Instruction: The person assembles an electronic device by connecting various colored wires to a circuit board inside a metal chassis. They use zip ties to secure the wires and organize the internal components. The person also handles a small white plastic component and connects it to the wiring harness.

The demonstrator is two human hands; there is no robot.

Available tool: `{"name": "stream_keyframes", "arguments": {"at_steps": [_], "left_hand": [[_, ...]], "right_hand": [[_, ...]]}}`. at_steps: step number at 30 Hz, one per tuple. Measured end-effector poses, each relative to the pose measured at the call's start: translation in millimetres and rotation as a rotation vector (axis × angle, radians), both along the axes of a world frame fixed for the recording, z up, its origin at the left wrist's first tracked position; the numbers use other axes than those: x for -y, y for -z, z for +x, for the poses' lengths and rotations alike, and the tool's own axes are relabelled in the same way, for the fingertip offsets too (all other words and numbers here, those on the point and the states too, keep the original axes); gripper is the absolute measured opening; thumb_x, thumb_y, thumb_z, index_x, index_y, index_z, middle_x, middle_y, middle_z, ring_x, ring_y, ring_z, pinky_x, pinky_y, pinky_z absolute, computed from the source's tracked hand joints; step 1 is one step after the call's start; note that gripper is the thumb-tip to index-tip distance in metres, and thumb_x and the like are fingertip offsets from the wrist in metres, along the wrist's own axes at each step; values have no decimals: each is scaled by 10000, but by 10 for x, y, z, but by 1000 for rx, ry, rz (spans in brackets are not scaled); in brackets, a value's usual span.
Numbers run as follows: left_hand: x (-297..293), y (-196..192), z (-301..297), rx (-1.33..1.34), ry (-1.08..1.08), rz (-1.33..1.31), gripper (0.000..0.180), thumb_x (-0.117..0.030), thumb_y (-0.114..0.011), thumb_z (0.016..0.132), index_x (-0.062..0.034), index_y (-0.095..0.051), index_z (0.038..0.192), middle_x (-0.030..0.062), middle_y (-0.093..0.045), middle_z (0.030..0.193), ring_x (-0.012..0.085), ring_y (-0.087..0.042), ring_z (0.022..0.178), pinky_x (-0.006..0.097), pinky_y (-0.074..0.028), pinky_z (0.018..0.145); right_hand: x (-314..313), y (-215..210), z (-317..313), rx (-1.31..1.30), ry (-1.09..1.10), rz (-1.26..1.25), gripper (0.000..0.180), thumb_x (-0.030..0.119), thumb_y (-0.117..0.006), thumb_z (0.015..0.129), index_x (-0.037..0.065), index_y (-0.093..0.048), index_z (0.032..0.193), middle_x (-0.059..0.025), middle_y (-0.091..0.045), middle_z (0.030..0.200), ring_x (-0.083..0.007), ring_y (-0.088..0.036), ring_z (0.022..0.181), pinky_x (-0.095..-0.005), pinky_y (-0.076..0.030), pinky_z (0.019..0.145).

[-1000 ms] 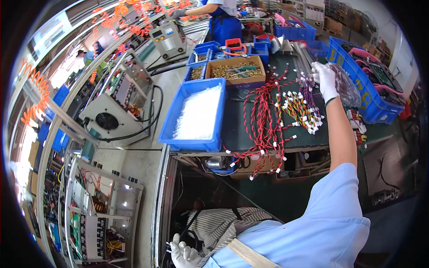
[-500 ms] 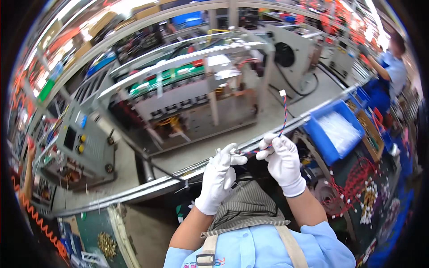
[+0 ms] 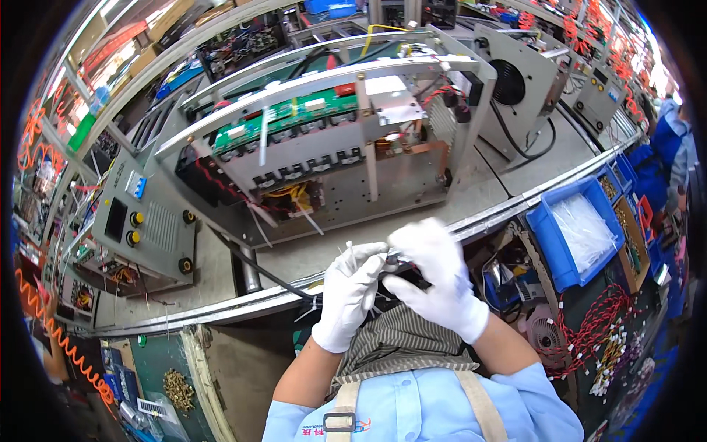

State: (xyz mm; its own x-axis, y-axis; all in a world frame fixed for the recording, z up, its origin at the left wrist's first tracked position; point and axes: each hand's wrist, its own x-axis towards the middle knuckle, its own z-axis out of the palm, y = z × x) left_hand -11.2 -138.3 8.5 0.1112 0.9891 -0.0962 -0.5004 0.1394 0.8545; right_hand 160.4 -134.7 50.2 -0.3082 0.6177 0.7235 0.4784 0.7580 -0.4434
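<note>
My left hand [image 3: 350,295], in a white glove, is closed in a pinch on a red-and-blue twisted wire. Only a short dark bit of the wire [image 3: 395,259] shows between the hands; its connector is out of sight. Thin white strips, perhaps cable ties, poke out around the left fingers. My right hand [image 3: 436,280], also gloved, is beside it, fingers blurred, with the thumb apart from them and a gap between. Both hands are over the bench's front edge. Behind them stands an open metal machine chassis [image 3: 309,169] with a green circuit board [image 3: 294,125].
A blue bin [image 3: 578,232] of clear plastic pieces stands at the right, above red wire bundles [image 3: 600,317] and a small pink fan [image 3: 545,335]. At left are a grey machine with yellow knobs [image 3: 140,228], a coiled orange hose [image 3: 62,346] and a pile of brass parts [image 3: 178,389].
My right hand has moved left toward my left hand, and its fingers have opened from a pinch. The wire's raised end with its white connector has gone from view. The view has shifted slightly.
</note>
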Motion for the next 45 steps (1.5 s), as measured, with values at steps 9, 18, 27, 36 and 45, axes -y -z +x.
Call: {"name": "stream_keyframes", "arguments": {"at_steps": [9,18,27,36,45], "left_hand": [[-317,-77,312,170,160,-22,274,-211,-640,954,26,-653,1091,-15,-649,800,-23,-362,456,143,-268,419],[-581,-272,437,221,165,23,375,-277,-541,1007,32,-564,1218,10,-638,834,16,-355,415,178,-257,399],[-339,325,81,356,172,-139,298,-196,-502,1011,45,-575,1171,82,-647,810,40,-331,410,195,-262,388],[-320,250,-81,328,133,-140,324,-238,-516,1013,38,-583,1168,65,-654,813,29,-349,422,176,-274,403],[-384,174,-263,235,41,-48,328,-226,-513,1014,55,-586,1168,88,-659,792,29,-332,396,182,-270,397]], "right_hand": [[-267,123,260,-118,-30,-240,308,53,-720,804,58,-676,1109,-109,-649,870,-226,-621,707,-303,-503,617],[-990,-348,453,-10,129,-40,110,123,-691,830,95,-695,937,-107,-631,780,-266,-632,697,-365,-508,609],[-1558,-241,347,445,297,-74,191,258,-596,886,103,-688,949,-145,-670,882,-328,-667,804,-420,-531,694],[-1682,-388,240,816,412,-248,307,357,-560,900,102,-720,843,-145,-687,800,-327,-674,764,-448,-518,731],[-1613,-508,238,757,422,-291,362,376,-496,945,93,-721,926,-144,-706,893,-307,-688,861,-435,-530,796]]}}
